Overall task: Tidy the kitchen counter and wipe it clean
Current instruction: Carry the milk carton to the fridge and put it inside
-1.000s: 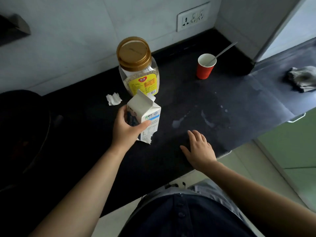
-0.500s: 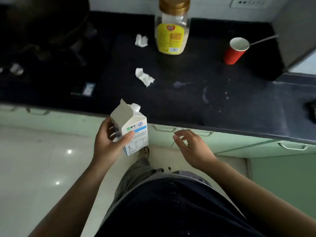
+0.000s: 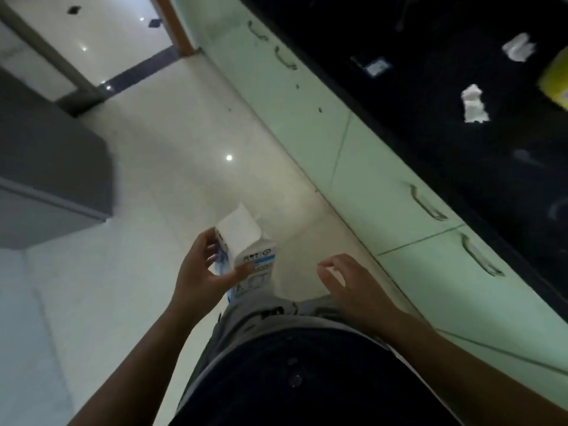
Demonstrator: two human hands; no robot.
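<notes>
Pale glossy floor tiles (image 3: 172,167) fill most of the view, with the dark kitchen counter (image 3: 461,149) running diagonally along the right above mint-green cabinet fronts (image 3: 384,186).

Item 1: milk carton (image 3: 246,250), small, white with blue print, gable top opened. Location: off the counter, over the floor in front of the person's legs. Held by the left hand (image 3: 206,272), thumb across the printed front, fingers wrapped round the far side. Handling, as judged: thin card, light and probably near empty; walls give under pressure, so hold at mid-body with a gentle squeeze and keep it upright, since the open spout could drip.

Item 2: right hand (image 3: 353,281), holding nothing, fingers loosely spread and curled, just beside the carton but apart from it.

Item 3: crumpled paper scraps, two, white, on the counter: one nearer the edge (image 3: 475,104), one further back (image 3: 519,47). Soft, weightless; pinch to lift.

Item 4: small flat packet (image 3: 376,66), near the counter edge; identity unclear.

Item 5: yellow label (image 3: 556,81), partly cut off at the frame's right.

Item 6: grey cabinet (image 3: 46,167), left.
</notes>
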